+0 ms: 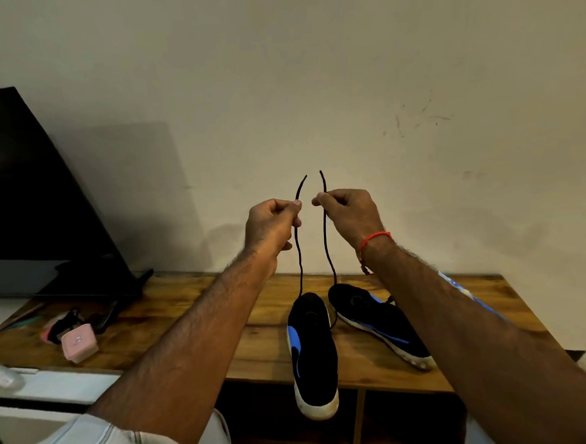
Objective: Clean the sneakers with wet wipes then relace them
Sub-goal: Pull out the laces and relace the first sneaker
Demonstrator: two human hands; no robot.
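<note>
Two black sneakers with blue marks and white soles lie on a wooden table (194, 317). The left sneaker (313, 351) points its toe toward me and hangs past the front edge. The right sneaker (376, 323) lies tilted on its side beside it. A thin black lace (328, 247) rises from the sneakers in two strands. My left hand (273, 228) pinches the left strand and my right hand (347, 215) pinches the right one, both raised high above the table, with the lace tips sticking up above my fingers.
A dark screen (26, 203) leans against the wall at the left. Below it sit a pink box (79, 343) and dark small items. A blue and white pack (460, 287) shows behind my right forearm. Open shelves run under the table.
</note>
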